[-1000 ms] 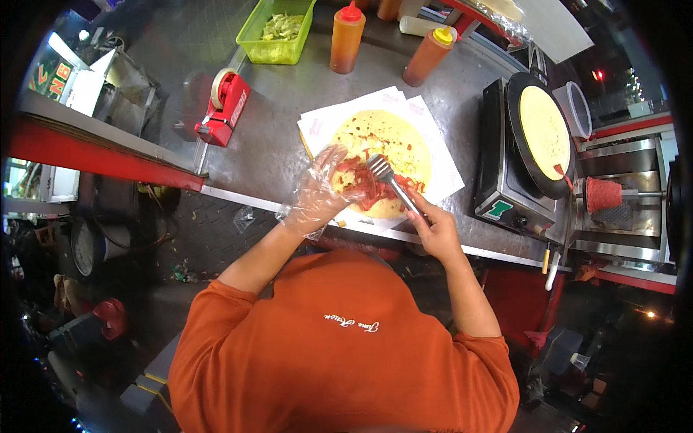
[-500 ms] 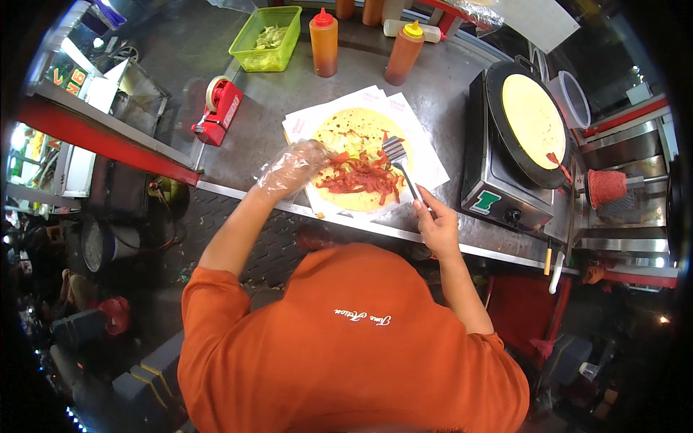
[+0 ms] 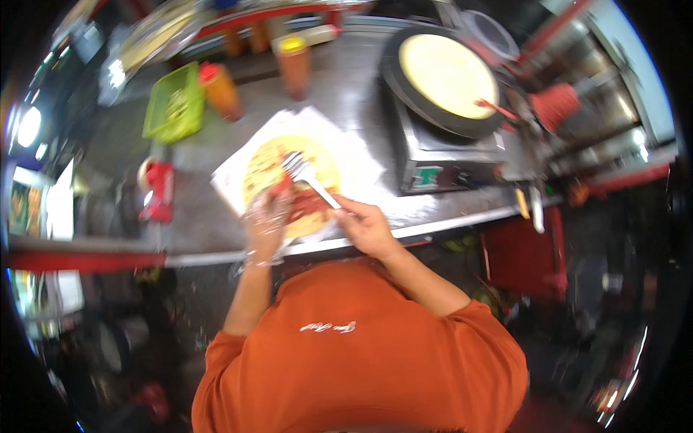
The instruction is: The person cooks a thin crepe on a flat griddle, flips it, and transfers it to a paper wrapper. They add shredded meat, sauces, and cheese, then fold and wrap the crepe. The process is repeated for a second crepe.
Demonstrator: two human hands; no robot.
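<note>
A round yellow crepe (image 3: 325, 150) lies on stacked white paper sheets (image 3: 357, 162) near the counter's front edge. Red shredded filling (image 3: 307, 203) is heaped on its nearer half. My left hand (image 3: 267, 219), in a clear plastic glove, reaches over the left part of the filling. Red bits show by its fingertips, but blur hides whether the fingers pinch them. My right hand (image 3: 367, 226) is closed around the handle of a metal fork (image 3: 306, 175), whose tines point to the far left above the crepe.
A second crepe (image 3: 447, 72) lies on the round black griddle (image 3: 404, 94) at right. Beyond the papers stand a yellow-capped sauce bottle (image 3: 294, 68), a red-capped one (image 3: 222, 92) and a green basket (image 3: 189, 105). A red tape dispenser (image 3: 160, 193) sits at left.
The view has swung, so the counter things appear shifted left. My left hand has moved further over the filling. The fork stays in my right hand above the crepe.
</note>
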